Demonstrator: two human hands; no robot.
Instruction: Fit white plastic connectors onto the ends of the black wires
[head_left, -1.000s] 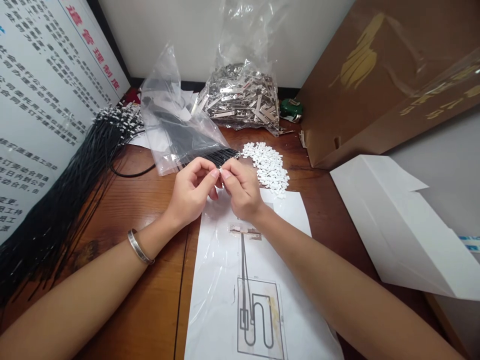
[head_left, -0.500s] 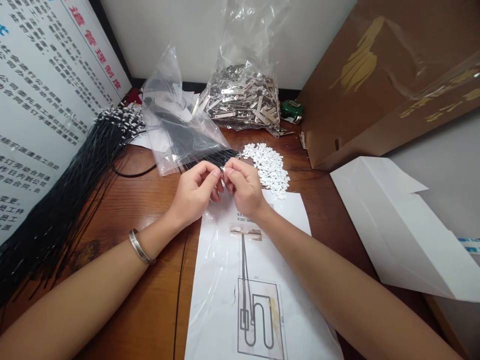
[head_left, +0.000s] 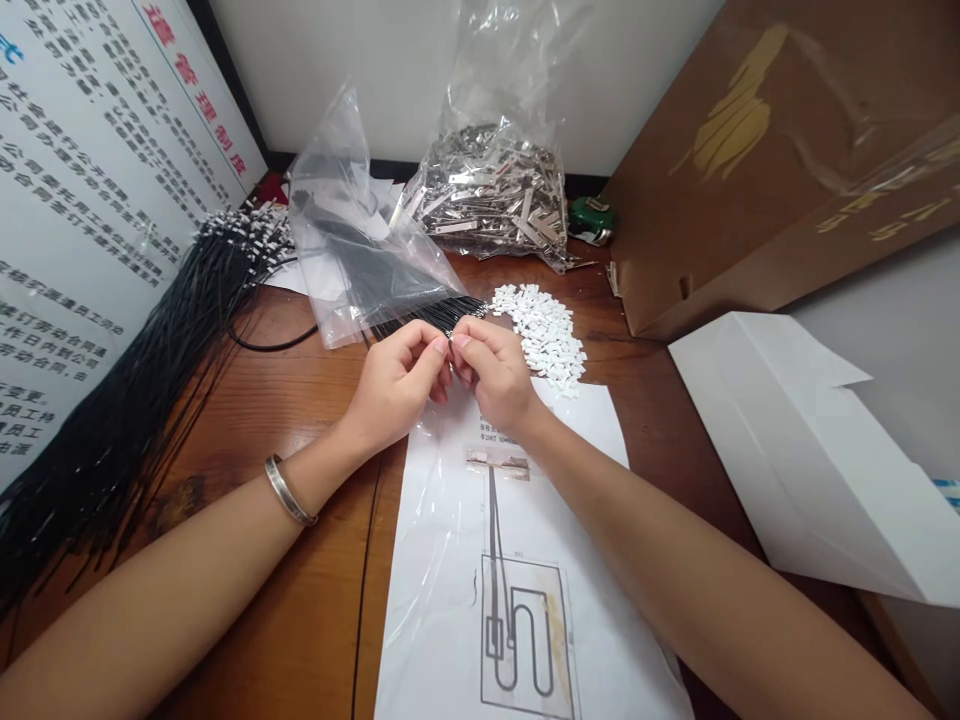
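My left hand and my right hand meet over the top edge of a printed drawing sheet. Both are closed, thumbs and forefingers pinched almost tip to tip. Something tiny and dark shows between the fingertips, too small and too covered to name. Just beyond the fingers lies a bundle of thin black wires with metal ends, partly under a clear plastic bag. Close to my right hand, a heap of small white connector housings spreads over the wooden table.
A clear bag of metal strips stands at the back, beside a green tape measure. Many black wires with white ends lie along the left board. A brown carton and a folded white box are on the right.
The whole view has shifted slightly, so things appear a little further right. My hands keep the same pinched pose, fingertips together.
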